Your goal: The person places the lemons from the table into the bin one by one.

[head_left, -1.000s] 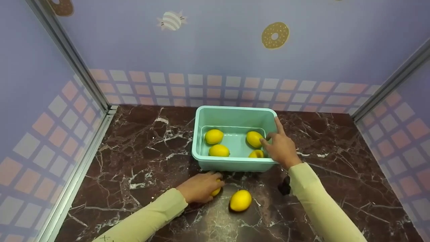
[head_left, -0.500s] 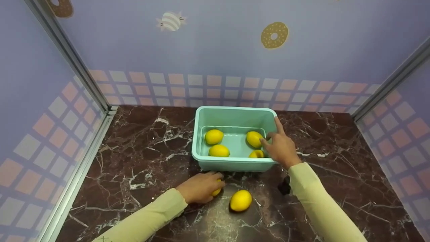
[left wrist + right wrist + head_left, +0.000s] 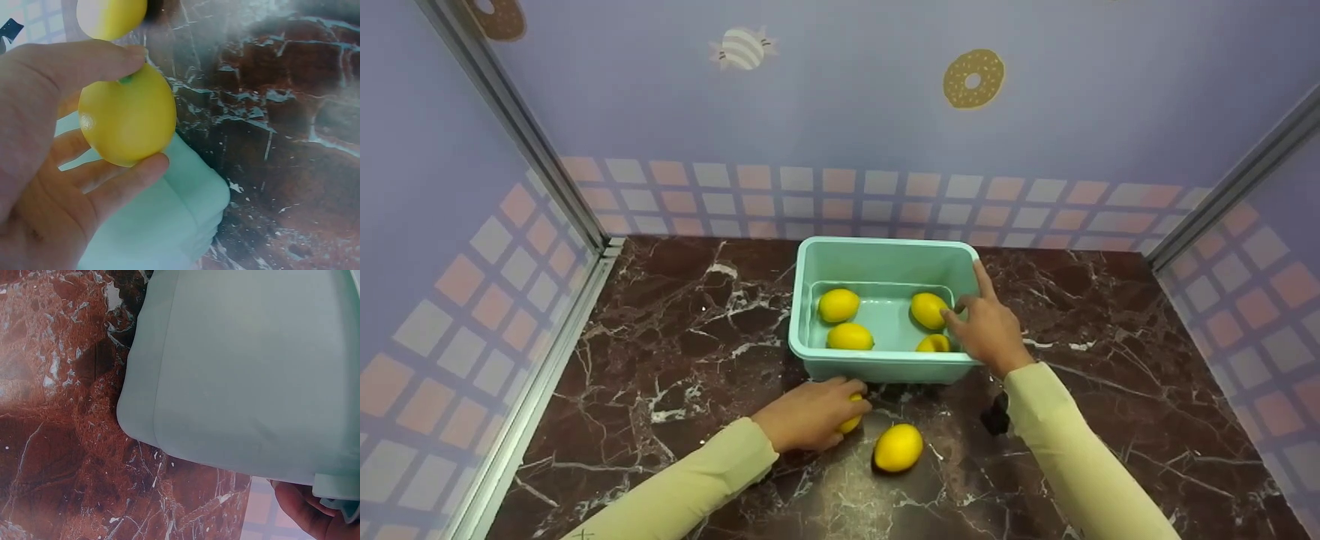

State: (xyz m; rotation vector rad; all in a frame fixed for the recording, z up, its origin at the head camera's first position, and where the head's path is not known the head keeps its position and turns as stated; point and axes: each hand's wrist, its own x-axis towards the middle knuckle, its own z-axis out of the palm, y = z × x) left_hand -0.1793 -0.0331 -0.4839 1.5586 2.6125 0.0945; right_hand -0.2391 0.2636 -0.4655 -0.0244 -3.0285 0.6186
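My left hand (image 3: pixel 810 415) holds a yellow lemon (image 3: pixel 129 121) just in front of the bin, thumb on one side and fingers on the other. A green spot shows on that lemon by the thumb in the left wrist view. To its right a second lemon (image 3: pixel 898 448) lies on the table. My right hand (image 3: pixel 991 330) grips the right rim of the pale green plastic bin (image 3: pixel 885 242), thumb on the inside. Several lemons lie inside, two at the left (image 3: pixel 838 306) and others at the right (image 3: pixel 928 310); the front wall partly hides one.
The bin stands on a dark marbled tabletop (image 3: pixel 697 315), near the patterned back wall (image 3: pixel 870 112). Side walls with metal edge strips (image 3: pixel 547 367) bound the table. A small black object (image 3: pixel 995 416) lies beside the right forearm, partly covered by the sleeve.
My left hand has shifted slightly to the right with the lemon in its fingers. The right hand, the bin and the other lemons stay where they were.
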